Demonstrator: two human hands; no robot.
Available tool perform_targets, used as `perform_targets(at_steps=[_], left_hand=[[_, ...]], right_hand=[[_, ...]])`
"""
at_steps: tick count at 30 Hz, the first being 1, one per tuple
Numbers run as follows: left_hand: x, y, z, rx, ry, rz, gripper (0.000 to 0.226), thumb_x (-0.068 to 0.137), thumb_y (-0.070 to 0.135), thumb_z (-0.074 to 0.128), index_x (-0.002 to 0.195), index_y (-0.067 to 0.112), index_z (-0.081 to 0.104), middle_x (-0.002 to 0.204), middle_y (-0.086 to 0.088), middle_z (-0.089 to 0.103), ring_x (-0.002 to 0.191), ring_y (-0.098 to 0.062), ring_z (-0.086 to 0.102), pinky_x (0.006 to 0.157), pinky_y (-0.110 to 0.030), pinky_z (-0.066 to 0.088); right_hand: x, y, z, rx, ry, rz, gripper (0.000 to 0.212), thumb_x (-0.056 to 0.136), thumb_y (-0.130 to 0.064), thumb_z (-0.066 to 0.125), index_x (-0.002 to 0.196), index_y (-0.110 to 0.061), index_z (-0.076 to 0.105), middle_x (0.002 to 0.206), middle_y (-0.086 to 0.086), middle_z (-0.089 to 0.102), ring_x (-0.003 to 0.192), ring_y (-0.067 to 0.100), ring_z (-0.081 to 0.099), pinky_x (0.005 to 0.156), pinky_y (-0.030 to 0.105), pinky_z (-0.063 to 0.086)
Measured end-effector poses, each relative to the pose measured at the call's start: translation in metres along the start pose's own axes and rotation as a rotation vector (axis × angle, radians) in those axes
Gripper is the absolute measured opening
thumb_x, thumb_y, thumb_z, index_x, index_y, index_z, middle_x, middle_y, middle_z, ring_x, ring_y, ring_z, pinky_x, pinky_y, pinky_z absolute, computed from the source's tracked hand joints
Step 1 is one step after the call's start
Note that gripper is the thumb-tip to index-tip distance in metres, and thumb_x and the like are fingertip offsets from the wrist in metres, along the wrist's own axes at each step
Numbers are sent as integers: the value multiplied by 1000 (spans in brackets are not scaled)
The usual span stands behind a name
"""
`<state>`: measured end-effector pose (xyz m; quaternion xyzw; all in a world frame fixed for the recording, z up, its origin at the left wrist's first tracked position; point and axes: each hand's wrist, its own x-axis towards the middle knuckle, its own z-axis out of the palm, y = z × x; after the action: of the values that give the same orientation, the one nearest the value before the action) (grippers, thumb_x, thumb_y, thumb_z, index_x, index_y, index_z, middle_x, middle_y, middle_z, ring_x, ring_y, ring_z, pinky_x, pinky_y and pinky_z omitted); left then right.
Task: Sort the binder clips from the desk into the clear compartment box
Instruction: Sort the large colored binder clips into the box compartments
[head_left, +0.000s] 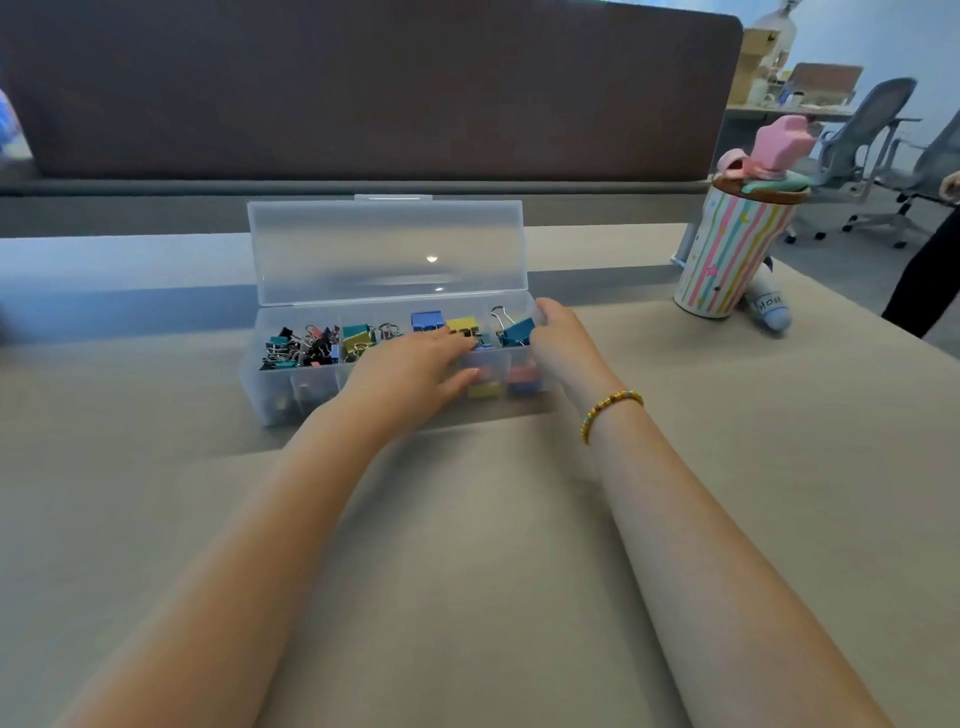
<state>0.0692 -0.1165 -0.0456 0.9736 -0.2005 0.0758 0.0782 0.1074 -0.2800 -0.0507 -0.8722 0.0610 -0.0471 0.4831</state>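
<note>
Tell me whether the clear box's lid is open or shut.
Open. The lid stands raised behind the clear compartment box, leaving the binder clips uncovered, with the left hand reaching over the compartments.

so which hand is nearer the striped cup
Right. The right hand grips the clear box's right end, on the striped cup's side; the left hand rests over the box's middle, farther away.

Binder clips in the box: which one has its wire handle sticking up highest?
The teal binder clip at the box's right end, beside the right hand. Its silver handle loop stands above the rim; the other clips' handles sit lower.
</note>
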Motion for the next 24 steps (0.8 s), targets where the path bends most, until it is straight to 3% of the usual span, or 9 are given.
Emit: perform_targets(at_steps=[2,5,8,10,13,16,18,20,24], left_hand=[[-10,3,-3,-19,-13,0,46,96,48,35,139,30,39,137,6,50,120,-17,50,91,-35,46],[-29,10,-7,-43,-43,19,46,96,48,35,137,29,43,133,5,54,115,-17,53,90,-32,46],[-47,9,-16,-361,-19,-55,45,96,44,38,137,26,46,134,2,54,119,-16,51,95,-25,38],[-52,-3,-25,-545,131,-134,45,97,38,41,138,20,44,141,0,47,130,-16,42,104,-26,30],[-57,-40,-40,-496,422,-327,46,99,28,40,141,9,38,152,-12,27,142,-23,21,114,-34,17],[-65,-87,-44,-376,585,-606,50,99,31,37,142,4,33,149,-22,27,139,-34,23,115,-42,19],[-71,-103,-45,-598,505,-768,61,97,43,32,145,7,26,151,-16,27,138,-31,27,114,-43,21],[-74,-101,-46,-1061,361,-830,72,91,60,25,147,15,22,153,-9,25,139,-27,27,115,-43,19],[-75,-91,-47,-1376,393,-808,66,96,56,13,146,14,22,143,-2,40,134,-19,36,113,-38,15]], right_hand=[[-7,1,-2,-35,-27,-8,39,85,10,30,112,-5,54,106,13,57,95,24,53,65,25,41],[-22,3,-3,-31,-54,-3,43,87,10,31,118,-6,54,109,9,57,98,23,54,72,26,43],[-34,4,-7,-76,-125,-4,48,86,8,31,128,-7,50,123,8,56,108,25,55,82,30,46],[-39,5,-13,-135,-193,1,38,88,0,35,122,-3,52,121,7,55,110,28,54,88,34,44],[-51,-2,-23,-75,-219,-29,29,94,-26,40,106,-7,59,107,5,58,103,22,52,89,36,41],[-51,-11,-20,122,-150,-31,46,97,-43,35,132,-15,45,124,-3,48,118,14,42,105,36,33],[-33,-4,-11,165,-182,-49,59,90,-58,34,137,-22,40,133,-7,45,126,12,38,109,37,27],[-14,8,-6,183,-225,-70,74,78,-74,32,139,-31,36,144,-9,41,135,15,34,112,45,24],[-47,-20,-7,367,-213,28,60,97,-55,17,147,-22,28,149,-6,33,139,13,27,118,38,12]])
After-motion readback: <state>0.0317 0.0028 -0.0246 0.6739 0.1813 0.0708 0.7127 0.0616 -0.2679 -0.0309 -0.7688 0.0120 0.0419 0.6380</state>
